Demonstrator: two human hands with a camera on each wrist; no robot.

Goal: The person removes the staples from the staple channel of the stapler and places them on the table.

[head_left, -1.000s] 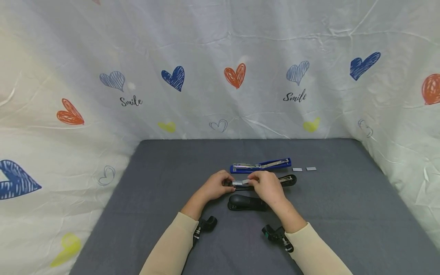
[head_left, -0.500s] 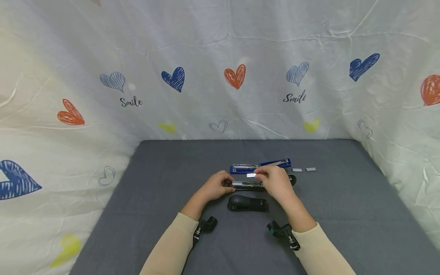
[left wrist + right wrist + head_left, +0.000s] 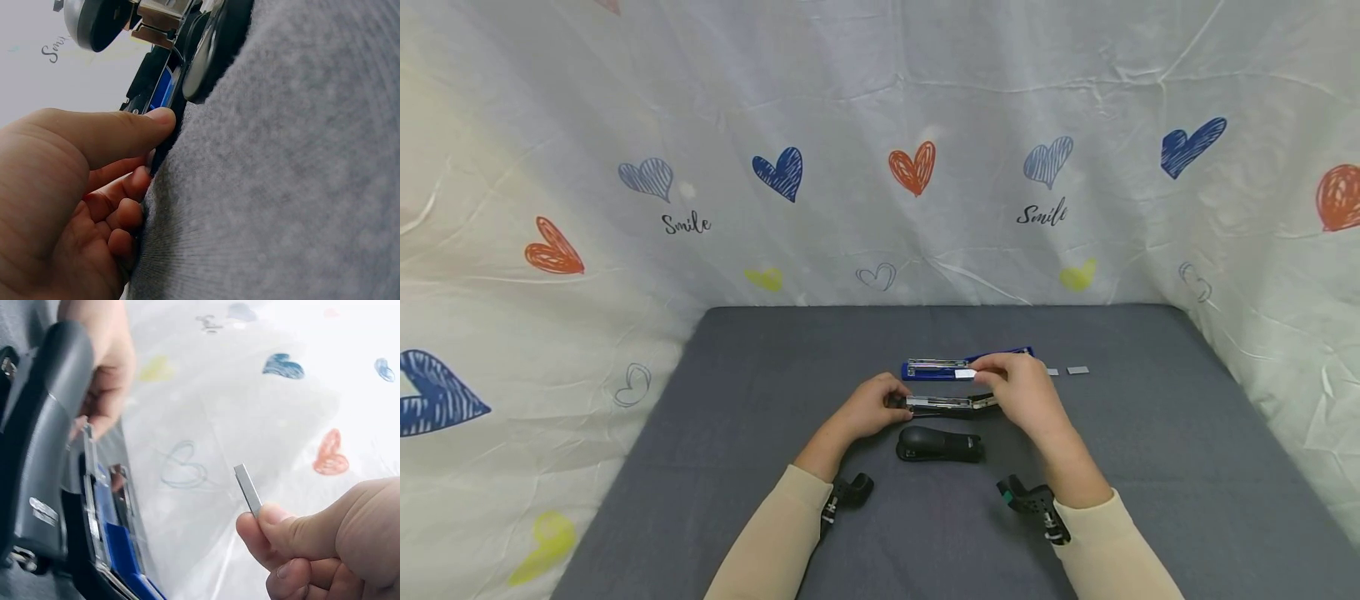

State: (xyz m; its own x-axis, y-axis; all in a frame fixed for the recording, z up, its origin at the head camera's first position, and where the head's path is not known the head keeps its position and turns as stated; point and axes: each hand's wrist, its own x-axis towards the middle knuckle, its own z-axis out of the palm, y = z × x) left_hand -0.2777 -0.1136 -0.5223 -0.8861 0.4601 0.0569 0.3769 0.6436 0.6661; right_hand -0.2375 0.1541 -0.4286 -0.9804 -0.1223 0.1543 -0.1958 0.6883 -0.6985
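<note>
My left hand point(image 3: 874, 406) pinches the left end of an opened black stapler point(image 3: 940, 403) lying on the grey cloth; in the left wrist view the thumb and fingertips grip its edge. Between thumb and forefinger, my right hand point(image 3: 1021, 398) holds a short silver strip of staples point(image 3: 248, 490). In the head view that strip overlaps an opened blue stapler point(image 3: 925, 369) behind the black one. The right hand hides the far right part of the black stapler. A closed black stapler point(image 3: 938, 444) lies nearer, in front of both hands.
Two more staple strips lie right of the blue stapler: one staple strip point(image 3: 1077, 370) in full view, the other partly behind the right hand. A grey cloth point(image 3: 1150, 467) covers the table, and a white curtain with printed hearts point(image 3: 835, 92) hangs behind it.
My right hand has lifted the staple strip off the opened black stapler and moved it right and back, toward the blue stapler. The left hand stays put.
</note>
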